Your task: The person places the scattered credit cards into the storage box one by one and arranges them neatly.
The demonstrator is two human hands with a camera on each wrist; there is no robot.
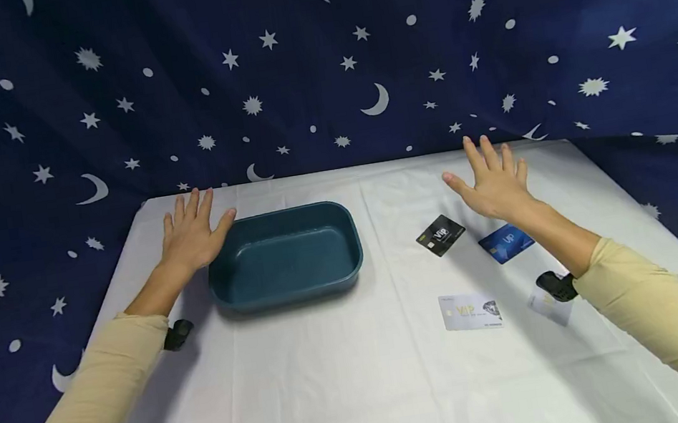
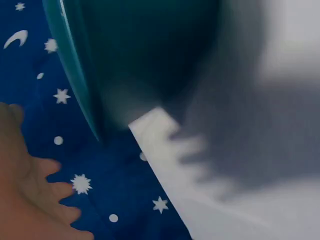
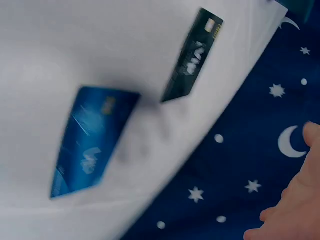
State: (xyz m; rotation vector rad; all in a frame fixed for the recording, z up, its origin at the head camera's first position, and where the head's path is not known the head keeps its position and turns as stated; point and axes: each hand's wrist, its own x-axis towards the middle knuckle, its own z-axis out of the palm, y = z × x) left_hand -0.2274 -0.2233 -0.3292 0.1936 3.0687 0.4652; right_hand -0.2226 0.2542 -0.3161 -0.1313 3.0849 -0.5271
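Note:
My left hand (image 1: 193,239) is spread with straight fingers above the table, beside the left end of a dark teal rectangular tub (image 1: 288,294). Nothing is in it. On the other side, my right hand (image 1: 494,186) is also spread and holds nothing, just beyond a blue VIP card (image 1: 505,244). A black VIP card (image 1: 441,235) lies to the left of the blue one. Nearer the front are a silver VIP card (image 1: 470,311) and a pale card (image 1: 550,307), the latter partly hidden by the right wrist camera. In the right wrist view, the blue card (image 3: 95,140) appears close up.
A white cloth (image 1: 337,385) covers the table. Behind it hangs a dark blue curtain (image 1: 292,66) with moons and stars. Both wrists carry small black cameras, and their shadows fall on the cloth.

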